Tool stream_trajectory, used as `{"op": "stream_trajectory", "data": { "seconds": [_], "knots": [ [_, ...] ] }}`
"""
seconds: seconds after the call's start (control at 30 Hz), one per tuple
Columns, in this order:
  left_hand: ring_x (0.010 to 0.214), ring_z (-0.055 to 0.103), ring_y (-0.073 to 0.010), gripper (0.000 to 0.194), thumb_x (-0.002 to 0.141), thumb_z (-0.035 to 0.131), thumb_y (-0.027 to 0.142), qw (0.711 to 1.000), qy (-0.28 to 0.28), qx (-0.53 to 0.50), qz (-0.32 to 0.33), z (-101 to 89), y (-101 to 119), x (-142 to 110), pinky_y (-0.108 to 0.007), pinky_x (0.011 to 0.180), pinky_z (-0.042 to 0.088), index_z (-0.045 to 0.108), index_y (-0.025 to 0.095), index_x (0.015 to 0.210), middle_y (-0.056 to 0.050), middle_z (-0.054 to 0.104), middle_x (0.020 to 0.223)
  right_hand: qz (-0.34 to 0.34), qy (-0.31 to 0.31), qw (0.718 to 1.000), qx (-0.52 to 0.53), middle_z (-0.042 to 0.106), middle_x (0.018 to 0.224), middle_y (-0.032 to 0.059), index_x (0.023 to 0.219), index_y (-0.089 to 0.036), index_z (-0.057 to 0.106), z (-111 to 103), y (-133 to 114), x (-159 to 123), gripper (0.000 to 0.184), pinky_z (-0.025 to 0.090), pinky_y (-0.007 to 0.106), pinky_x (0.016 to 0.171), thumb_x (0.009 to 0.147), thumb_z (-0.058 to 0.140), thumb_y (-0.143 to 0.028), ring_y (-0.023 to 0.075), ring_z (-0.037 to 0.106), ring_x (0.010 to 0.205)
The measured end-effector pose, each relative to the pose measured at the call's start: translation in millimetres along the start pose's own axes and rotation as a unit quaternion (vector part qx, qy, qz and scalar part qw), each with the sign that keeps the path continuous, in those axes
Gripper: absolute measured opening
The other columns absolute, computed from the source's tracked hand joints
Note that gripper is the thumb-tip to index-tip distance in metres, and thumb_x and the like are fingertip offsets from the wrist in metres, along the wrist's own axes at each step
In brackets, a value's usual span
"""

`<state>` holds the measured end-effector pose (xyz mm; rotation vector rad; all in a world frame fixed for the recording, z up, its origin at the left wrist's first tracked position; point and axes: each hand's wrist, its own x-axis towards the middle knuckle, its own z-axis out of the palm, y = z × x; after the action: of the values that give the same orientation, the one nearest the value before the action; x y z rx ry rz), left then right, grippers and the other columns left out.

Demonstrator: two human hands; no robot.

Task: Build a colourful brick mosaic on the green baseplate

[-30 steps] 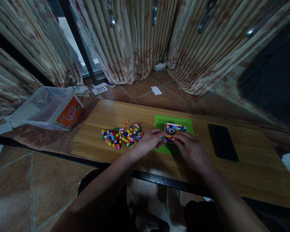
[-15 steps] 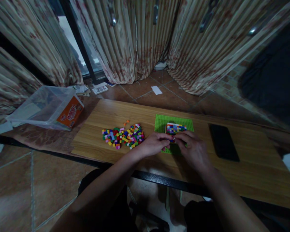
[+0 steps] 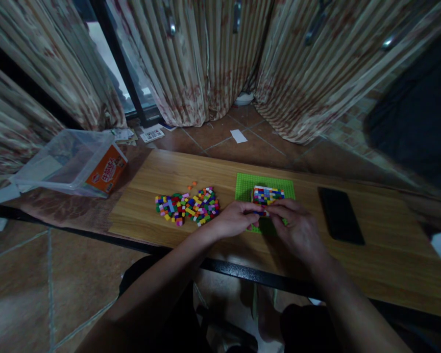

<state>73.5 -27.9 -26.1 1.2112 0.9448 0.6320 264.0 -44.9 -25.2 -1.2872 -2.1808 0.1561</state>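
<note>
A green studded baseplate [image 3: 244, 184] lies on the wooden table, bearing a block build [image 3: 267, 193] of many-coloured toy bricks with a white row along its far edge. My left hand [image 3: 237, 218] reaches over the plate's near left part, thumb and forefinger closed on one end of a short row of small toy bricks [image 3: 262, 214]. From the other side my right hand [image 3: 296, 223] pinches the right end of that row. Fingers hide part of the row and the near side of the build. Left of my hands lies a pile of loose toy bricks [image 3: 202, 206].
Two or so orange bricks [image 3: 192, 186] lie apart behind the pile. A black phone-like slab [image 3: 340, 215] rests right of the plate. A clear plastic box [image 3: 69, 162] with an orange label stands left of the table. Curtains [image 3: 206, 63] hang behind.
My right hand's fingers have shifted slightly along the small brick row, showing more of it between the hands. My left hand stays in about the same place.
</note>
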Motion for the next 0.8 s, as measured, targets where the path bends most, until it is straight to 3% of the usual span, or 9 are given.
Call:
{"op": "stream_trajectory", "data": {
  "seconds": [0.4,0.5,0.63,0.8],
  "knots": [
    [0.055,0.049,-0.0066,0.021,0.085,0.054,0.016,1.000,0.006,-0.013,-0.010,-0.3,2,0,-0.020,0.057,0.039,0.071,0.015,0.098,0.003,0.059,0.066,0.020,-0.011,0.999,-0.031,0.067,0.096,0.0092,0.096,-0.021,0.076,1,-4,-2,0.028,0.053,0.044,0.083,0.087,0.050,-0.017,0.0255,0.061,0.092],
    [0.056,0.050,-0.0067,0.021,0.089,0.053,0.024,1.000,0.013,-0.025,-0.012,-2.8,3,0,-0.020,0.057,0.039,0.070,0.013,0.091,0.000,0.062,0.071,0.027,-0.014,0.999,-0.032,0.067,0.095,0.0091,0.095,-0.023,0.076,1,-6,-2,0.029,0.053,0.045,0.082,0.087,0.049,-0.016,0.0260,0.061,0.092],
    [0.061,0.055,-0.0079,0.026,0.088,0.056,0.033,0.994,0.038,-0.097,-0.032,-5.4,7,-2,-0.021,0.060,0.042,0.069,0.012,0.097,-0.003,0.066,0.078,0.030,-0.011,0.999,-0.028,0.067,0.095,0.0074,0.095,-0.025,0.076,3,-7,-3,0.030,0.053,0.042,0.082,0.088,0.048,-0.016,0.0240,0.062,0.090],
    [0.067,0.062,-0.0104,0.020,0.086,0.056,0.019,0.983,0.030,-0.179,-0.038,-6.8,11,-5,-0.025,0.066,0.046,0.068,0.012,0.101,-0.006,0.068,0.085,0.046,0.030,0.998,-0.018,0.070,0.097,0.0074,0.095,-0.023,0.074,3,-8,-3,0.025,0.053,0.042,0.084,0.091,0.050,-0.021,0.0235,0.064,0.090]
  ]
}}
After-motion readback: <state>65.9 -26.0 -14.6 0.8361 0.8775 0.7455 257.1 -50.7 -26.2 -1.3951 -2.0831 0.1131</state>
